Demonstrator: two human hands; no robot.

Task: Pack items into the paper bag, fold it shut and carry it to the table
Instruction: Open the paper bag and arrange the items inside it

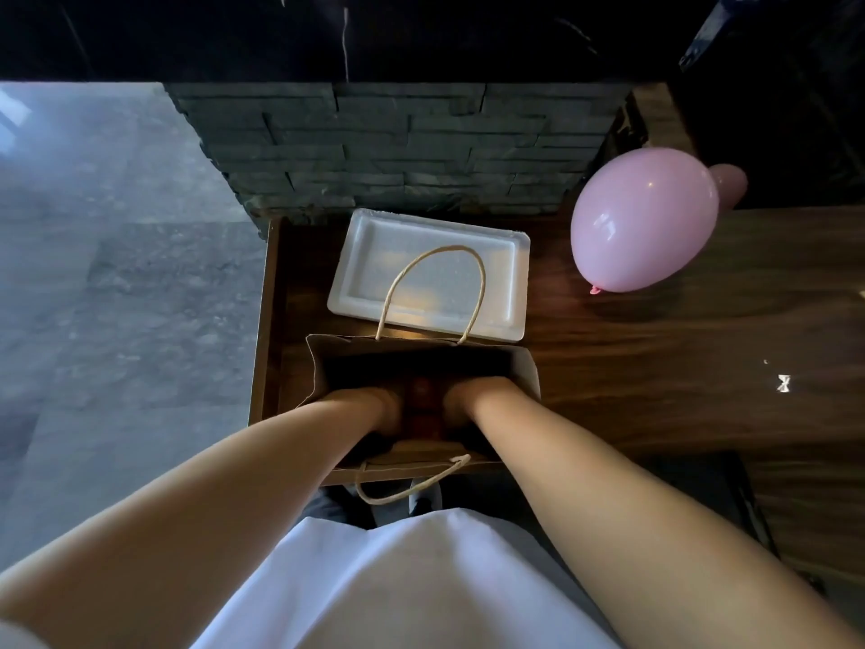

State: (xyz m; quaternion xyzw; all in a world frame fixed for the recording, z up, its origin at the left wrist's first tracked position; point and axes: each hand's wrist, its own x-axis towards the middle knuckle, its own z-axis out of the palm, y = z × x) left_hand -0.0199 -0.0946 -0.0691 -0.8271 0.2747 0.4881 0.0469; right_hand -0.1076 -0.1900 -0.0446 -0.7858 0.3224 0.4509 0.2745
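Observation:
A brown paper bag [526, 381] with twine handles stands open and upright on a dark wooden surface, close to my body. Both of my hands reach down inside it. My left hand [381, 409] and my right hand [461, 405] flank a dark reddish item [421, 405] low in the bag. My fingers are hidden in the shadow of the bag, so their grip cannot be seen. One handle arches over the far rim and the other hangs over the near rim.
A white foam tray [355, 274] lies flat just behind the bag. A pink balloon [643, 227] rests on the wooden top [678, 367] to the right, with a second one behind it. A dark stone wall rises behind, and grey floor lies to the left.

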